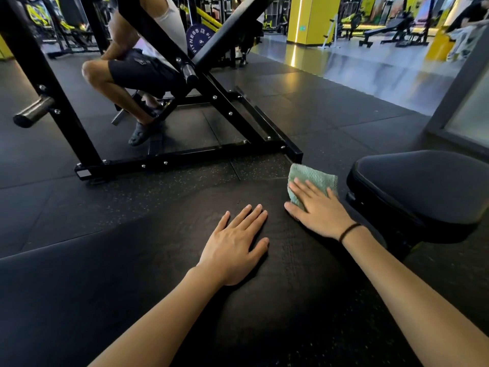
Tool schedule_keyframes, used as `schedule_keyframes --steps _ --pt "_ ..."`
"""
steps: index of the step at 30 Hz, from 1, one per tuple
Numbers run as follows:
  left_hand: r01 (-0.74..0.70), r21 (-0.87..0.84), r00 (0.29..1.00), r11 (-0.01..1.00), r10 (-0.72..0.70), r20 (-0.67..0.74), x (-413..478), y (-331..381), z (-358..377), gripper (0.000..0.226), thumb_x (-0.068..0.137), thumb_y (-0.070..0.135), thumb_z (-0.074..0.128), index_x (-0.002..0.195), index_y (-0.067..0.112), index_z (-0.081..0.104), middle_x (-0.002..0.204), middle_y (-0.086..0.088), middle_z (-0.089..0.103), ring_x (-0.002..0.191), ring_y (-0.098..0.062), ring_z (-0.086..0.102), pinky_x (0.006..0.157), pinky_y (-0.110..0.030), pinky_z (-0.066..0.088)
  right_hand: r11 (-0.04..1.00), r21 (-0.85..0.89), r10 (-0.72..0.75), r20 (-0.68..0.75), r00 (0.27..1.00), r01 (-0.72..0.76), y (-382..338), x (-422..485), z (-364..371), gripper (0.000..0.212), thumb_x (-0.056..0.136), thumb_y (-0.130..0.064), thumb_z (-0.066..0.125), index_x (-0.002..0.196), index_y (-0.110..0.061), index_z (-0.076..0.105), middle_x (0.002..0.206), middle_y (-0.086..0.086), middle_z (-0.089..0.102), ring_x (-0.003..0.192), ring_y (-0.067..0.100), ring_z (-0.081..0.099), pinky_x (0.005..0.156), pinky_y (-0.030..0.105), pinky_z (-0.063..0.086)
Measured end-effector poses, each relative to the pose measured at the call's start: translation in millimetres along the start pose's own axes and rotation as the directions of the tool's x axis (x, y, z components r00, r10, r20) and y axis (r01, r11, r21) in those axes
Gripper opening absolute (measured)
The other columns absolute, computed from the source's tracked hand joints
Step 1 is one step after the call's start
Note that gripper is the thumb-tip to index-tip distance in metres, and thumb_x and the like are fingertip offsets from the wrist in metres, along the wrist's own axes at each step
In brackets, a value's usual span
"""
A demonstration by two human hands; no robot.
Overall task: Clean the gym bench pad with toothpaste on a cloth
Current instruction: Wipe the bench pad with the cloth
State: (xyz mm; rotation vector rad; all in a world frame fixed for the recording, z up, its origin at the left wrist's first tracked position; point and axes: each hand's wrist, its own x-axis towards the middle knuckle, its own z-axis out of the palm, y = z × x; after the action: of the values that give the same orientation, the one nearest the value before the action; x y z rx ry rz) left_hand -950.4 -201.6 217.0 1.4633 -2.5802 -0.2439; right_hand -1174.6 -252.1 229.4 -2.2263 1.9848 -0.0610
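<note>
Two bare hands rest on a black bench pad (158, 274), the right one pressing a green cloth (313, 178) at the pad's far right edge.

The left hand (235, 242) lies open, palm flat on the surface with fingers straight, just left of the right hand (315, 206). The right hand is also open and presses flat on the folded cloth. No toothpaste or tube is visible. Wiping seems under way, not finished: the cloth is at one far corner, and the broad near stretch shows no clear sign of cleaning. A second pad (423, 186) stands just to the right. At far left, a person (137, 67) sits at a machine.
</note>
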Motion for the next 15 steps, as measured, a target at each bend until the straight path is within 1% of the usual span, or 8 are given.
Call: schedule_keyframes --steps 3,5,7,11,12,13,14,15 --pt "0.001 0.0 1.0 1.0 -0.001 0.002 1 -1 1 0.06 0.097 0.053 0.017 0.151 0.034 0.0 0.157 0.019 -0.008 0.142 0.001 -0.015 0.12 -0.036 -0.005 0.998 0.005 -0.066 0.004 0.998 0.066 -6 -51 1 0.087 0.078 -0.078 0.004 0.151 -0.031 -0.004 0.157 -0.015 -0.011 0.144 0.004 -0.014 0.116 0.039 -0.007" --pt "-0.001 0.002 1.0 1.0 0.001 -0.005 0 -1 2 0.067 0.089 0.06 0.006 0.151 0.035 -0.001 0.157 0.02 -0.008 0.142 0.002 -0.015 0.119 -0.035 -0.006 0.994 -0.002 -0.106 0.029 0.994 0.107 -10 -83 0 0.101 0.066 -0.088 0.0 0.15 -0.032 -0.011 0.154 -0.017 -0.019 0.141 0.003 -0.021 0.115 0.036 -0.011" --pt "0.003 -0.001 1.0 1.0 -0.003 -0.015 0 -1 3 0.075 0.08 0.062 -0.003 0.151 0.036 -0.001 0.156 0.021 -0.009 0.142 0.003 -0.016 0.119 -0.034 -0.007 0.99 -0.013 -0.141 0.073 0.987 0.142 -13 -109 0 0.112 0.059 -0.096 0.007 0.149 -0.033 -0.016 0.153 -0.019 -0.025 0.139 0.001 -0.027 0.117 0.038 -0.012" --pt "0.007 0.0 1.0 1.0 -0.007 -0.023 0 1 3 0.076 0.079 0.062 -0.005 0.15 0.036 -0.001 0.156 0.021 -0.009 0.142 0.002 -0.015 0.119 -0.034 -0.008 0.981 -0.002 -0.191 0.13 0.973 0.193 -12 -146 -2 0.118 0.054 -0.1 0.022 0.144 -0.038 -0.024 0.147 -0.026 -0.035 0.134 -0.005 -0.035 0.118 0.036 -0.013" --pt "0.008 0.0 1.0 1.0 -0.008 -0.025 0 1 3 0.076 0.079 0.062 -0.005 0.15 0.036 -0.001 0.156 0.021 -0.009 0.142 0.002 -0.015 0.119 -0.034 -0.008 0.977 -0.021 -0.209 0.104 0.972 0.212 -11 -151 2 0.12 0.054 -0.1 0.025 0.145 -0.038 -0.021 0.148 -0.025 -0.032 0.136 -0.004 -0.031 0.117 0.033 -0.012" --pt "0.01 0.0 1.0 1.0 -0.01 -0.025 0 2 3 0.076 0.079 0.062 -0.005 0.151 0.036 -0.001 0.156 0.021 -0.009 0.142 0.001 -0.015 0.119 -0.034 -0.008 0.967 -0.075 -0.237 0.064 0.969 0.242 -10 -154 7 0.121 0.055 -0.1 0.028 0.149 -0.035 -0.012 0.153 -0.022 -0.023 0.141 -0.002 -0.019 0.116 0.031 -0.007" --pt "0.011 0.0 1.0 1.0 -0.011 -0.025 1 3 4 0.076 0.079 0.061 -0.005 0.151 0.035 -0.001 0.156 0.021 -0.009 0.142 0.001 -0.014 0.119 -0.034 -0.009 0.967 -0.1 -0.228 0.072 0.971 0.234 -9 -157 11 0.121 0.056 -0.098 0.032 0.152 -0.032 -0.001 0.158 -0.017 -0.011 0.144 0.002 -0.005 0.114 0.032 -0.001" --pt "0.011 0.003 1.0 1.0 -0.011 -0.023 0 3 4 0.077 0.079 0.061 -0.005 0.151 0.035 0.0 0.156 0.02 -0.009 0.142 0.001 -0.014 0.119 -0.034 -0.009 0.971 -0.09 -0.218 0.064 0.974 0.223 -8 -158 15 0.12 0.057 -0.094 0.038 0.153 -0.029 0.005 0.16 -0.014 -0.003 0.144 0.006 0.002 0.112 0.032 0.001"
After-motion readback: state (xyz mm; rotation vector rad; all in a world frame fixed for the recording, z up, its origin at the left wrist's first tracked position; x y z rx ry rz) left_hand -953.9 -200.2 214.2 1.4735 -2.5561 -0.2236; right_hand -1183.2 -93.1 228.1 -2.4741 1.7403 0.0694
